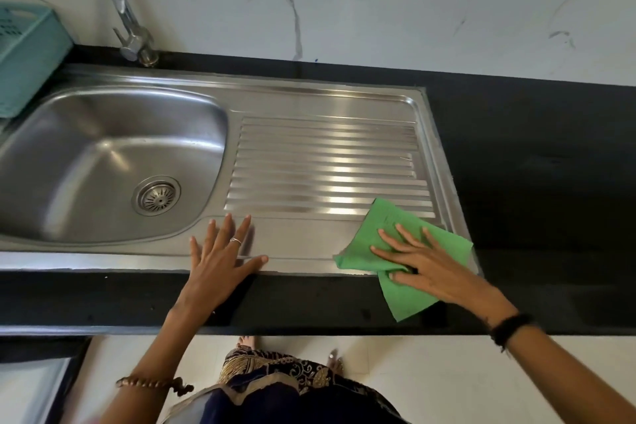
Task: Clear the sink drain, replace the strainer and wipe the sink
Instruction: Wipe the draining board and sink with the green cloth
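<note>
Now our right hand (425,267) presses flat, fingers spread, on the green cloth (395,251) at the sink's (309,103) front right corner, overhanging the worktop (103,299). Our left hand (220,251) rests open, holding nothing. Soft and light, the cloth should bunch easily; palm pressure suits it.

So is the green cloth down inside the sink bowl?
No, the green cloth lies under the right hand on the draining board's near right corner, well away from the bowl.
</note>
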A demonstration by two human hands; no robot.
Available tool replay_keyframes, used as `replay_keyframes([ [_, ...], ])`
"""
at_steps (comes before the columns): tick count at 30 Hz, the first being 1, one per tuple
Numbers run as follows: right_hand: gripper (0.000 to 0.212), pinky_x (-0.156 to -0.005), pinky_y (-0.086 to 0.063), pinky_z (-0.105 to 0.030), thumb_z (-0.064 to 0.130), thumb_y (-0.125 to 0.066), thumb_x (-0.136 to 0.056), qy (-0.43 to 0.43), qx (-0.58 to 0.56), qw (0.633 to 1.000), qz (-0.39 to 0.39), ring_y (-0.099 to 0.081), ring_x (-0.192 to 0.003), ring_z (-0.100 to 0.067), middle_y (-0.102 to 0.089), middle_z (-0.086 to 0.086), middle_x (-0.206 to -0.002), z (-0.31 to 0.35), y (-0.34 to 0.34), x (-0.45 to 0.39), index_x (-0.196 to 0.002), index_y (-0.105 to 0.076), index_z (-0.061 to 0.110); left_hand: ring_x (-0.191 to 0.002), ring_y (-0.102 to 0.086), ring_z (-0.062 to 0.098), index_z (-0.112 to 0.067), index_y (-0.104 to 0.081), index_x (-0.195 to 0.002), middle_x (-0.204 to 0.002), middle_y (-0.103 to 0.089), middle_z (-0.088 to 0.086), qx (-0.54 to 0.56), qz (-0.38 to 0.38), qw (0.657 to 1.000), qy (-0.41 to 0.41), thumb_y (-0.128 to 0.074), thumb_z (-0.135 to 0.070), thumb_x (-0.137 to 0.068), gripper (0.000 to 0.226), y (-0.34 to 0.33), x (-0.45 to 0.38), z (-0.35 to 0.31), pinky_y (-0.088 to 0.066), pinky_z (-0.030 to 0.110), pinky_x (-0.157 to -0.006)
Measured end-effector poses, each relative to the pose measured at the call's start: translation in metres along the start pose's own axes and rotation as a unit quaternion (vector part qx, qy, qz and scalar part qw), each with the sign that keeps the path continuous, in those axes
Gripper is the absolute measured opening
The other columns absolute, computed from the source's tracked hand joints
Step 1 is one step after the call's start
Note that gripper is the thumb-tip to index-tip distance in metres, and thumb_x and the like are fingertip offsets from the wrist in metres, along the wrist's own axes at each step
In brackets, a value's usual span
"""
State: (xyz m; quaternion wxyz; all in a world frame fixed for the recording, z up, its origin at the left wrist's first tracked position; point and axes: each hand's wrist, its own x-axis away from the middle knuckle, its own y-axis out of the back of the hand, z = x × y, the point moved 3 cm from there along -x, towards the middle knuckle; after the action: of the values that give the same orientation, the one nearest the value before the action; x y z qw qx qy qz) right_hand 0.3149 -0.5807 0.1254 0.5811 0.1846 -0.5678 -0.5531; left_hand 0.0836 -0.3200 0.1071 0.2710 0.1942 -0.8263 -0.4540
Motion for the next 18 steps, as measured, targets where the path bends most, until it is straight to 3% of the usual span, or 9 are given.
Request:
replay_keyframes([
  [2,0.057,-0.112,0.023,-0.046,0.067,-0.018,-0.087,0.033,0.065,0.997,0.019,0.029,-0.14,-0.014,0.028,0.014,-0.152,0.003,0.006,-0.018,-0.136,0.01,0.057,-0.139,0.023,0.022,-0.029,0.023,-0.135,-0.154,0.019,0.002,-0.011,-0.001,1.0,0.006,-0.04,-0.063,-0.082,0.089,0.009,-0.001,0.016,0.015,0.052,-0.112],
  [5,0.065,-0.108,0.029,-0.048,0.076,-0.011,-0.081,0.075,0.091,0.993,0.001,0.036,-0.137,-0.016,0.039,0.015,-0.147,0.029,0.003,-0.051,-0.136,0.019,0.058,-0.14,0.021,0.019,-0.029,0.022,-0.136,-0.155,0.017,0.001,-0.027,0.003,0.999,0.022,-0.029,-0.072,-0.071,0.094,0.022,-0.002,0.044,0.015,0.054,-0.111],
  [9,0.064,-0.109,0.025,-0.055,0.075,-0.01,-0.083,0.107,0.122,0.986,-0.029,0.029,-0.141,-0.021,0.033,0.011,-0.151,0.075,-0.003,-0.089,-0.138,0.016,0.056,-0.144,0.008,0.021,-0.029,0.017,-0.14,-0.157,0.01,0.001,-0.035,0.033,0.998,0.032,-0.023,-0.078,-0.066,0.097,0.03,-0.001,0.073,0.014,0.056,-0.112],
  [14,0.056,-0.108,0.025,-0.057,0.068,-0.009,-0.088,0.187,0.11,0.975,-0.044,0.024,-0.143,-0.022,0.025,0.009,-0.154,0.168,-0.006,-0.148,-0.137,0.013,0.055,-0.137,0.011,0.006,-0.03,0.032,-0.132,-0.149,0.016,-0.01,-0.013,0.039,0.999,-0.006,-0.023,-0.081,-0.067,0.099,0.041,0.003,0.091,0.019,0.048,-0.109],
  [18,0.057,-0.109,0.023,-0.059,0.065,-0.012,-0.09,0.204,0.11,0.972,-0.046,0.015,-0.146,-0.022,0.012,0.004,-0.159,0.229,-0.005,-0.187,-0.141,0.003,0.048,-0.135,0.01,0.002,-0.033,0.04,-0.126,-0.157,0.003,-0.006,-0.022,0.015,1.0,0.012,-0.037,-0.073,-0.074,0.101,0.056,0.01,0.116,0.018,0.046,-0.108],
])
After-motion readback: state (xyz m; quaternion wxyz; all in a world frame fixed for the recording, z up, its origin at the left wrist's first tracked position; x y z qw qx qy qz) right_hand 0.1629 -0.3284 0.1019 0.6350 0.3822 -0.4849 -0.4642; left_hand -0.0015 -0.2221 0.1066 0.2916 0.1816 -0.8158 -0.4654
